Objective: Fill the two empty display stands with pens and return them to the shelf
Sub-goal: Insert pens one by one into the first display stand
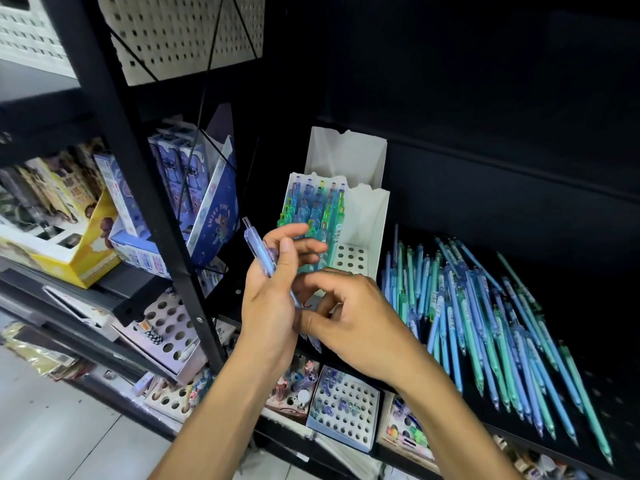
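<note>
My left hand (273, 292) grips a pale purple pen (258, 249), its clicker end sticking up to the left. My right hand (349, 317) sits just right of it, fingers curled toward the pen's lower end; what they touch is hidden. Behind the hands stands a white display stand (363, 216) on the black shelf; its left half holds several blue and green pens (313, 209), its right half shows bare holes. A second white stand (346, 154) stands behind it; its inside is mostly hidden. A heap of loose blue and green pens (485, 313) lies on the shelf to the right.
A black upright post (152, 188) separates this bay from the left shelves, which carry boxed stationery (194, 188) and a yellow box (69, 251). Below are other perforated pen stands (346, 407). White tiled floor (52, 427) lies at the lower left.
</note>
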Demonstrator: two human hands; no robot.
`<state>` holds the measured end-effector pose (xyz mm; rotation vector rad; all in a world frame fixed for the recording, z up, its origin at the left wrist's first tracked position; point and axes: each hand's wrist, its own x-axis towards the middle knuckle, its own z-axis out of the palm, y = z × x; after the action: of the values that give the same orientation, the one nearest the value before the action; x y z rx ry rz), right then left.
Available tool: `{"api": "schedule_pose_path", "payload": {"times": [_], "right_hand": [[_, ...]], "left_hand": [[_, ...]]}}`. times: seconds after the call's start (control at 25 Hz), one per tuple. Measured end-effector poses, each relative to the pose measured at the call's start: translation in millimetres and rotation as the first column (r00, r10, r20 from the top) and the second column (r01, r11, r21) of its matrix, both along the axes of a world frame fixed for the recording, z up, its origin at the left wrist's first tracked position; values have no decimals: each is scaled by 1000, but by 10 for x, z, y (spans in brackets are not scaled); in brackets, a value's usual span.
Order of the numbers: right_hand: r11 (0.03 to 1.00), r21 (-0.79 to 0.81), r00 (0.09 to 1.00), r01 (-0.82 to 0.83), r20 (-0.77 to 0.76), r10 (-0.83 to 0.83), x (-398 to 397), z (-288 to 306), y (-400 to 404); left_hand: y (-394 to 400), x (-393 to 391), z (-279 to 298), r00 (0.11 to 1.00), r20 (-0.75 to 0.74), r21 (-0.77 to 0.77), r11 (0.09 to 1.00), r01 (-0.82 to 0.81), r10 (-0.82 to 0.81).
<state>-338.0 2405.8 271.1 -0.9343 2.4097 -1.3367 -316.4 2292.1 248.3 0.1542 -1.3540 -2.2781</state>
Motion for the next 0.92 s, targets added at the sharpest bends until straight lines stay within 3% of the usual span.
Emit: {"api": "schedule_pose_path", "payload": {"times": [0.2, 0.32, 0.44, 0.56, 0.76, 0.92], "right_hand": [[995, -94, 972, 37, 236, -14, -110, -5, 115], [945, -199, 934, 261, 298, -195, -229, 26, 283], [841, -302, 890, 449, 240, -389, -399, -28, 271], [859, -280, 902, 428, 77, -424, -468, -155, 84], [896, -136, 883, 423, -159, -441, -534, -310, -47], [931, 63, 910, 360, -243, -336, -534, -271, -86]], "left_hand": [[94, -21, -1, 999, -15, -100, 995, 30, -31], [-4, -23, 11, 998, -52, -107, 994, 22, -28], [-119, -29, -6, 998, -27, -53, 997, -55, 54], [-119, -23, -25, 998, -12, -49, 997, -65, 65], [-137, -4, -54, 998, -11, -46, 997, -64, 64], [-109, -9, -61, 998, -10, -63, 996, -59, 59]]}}
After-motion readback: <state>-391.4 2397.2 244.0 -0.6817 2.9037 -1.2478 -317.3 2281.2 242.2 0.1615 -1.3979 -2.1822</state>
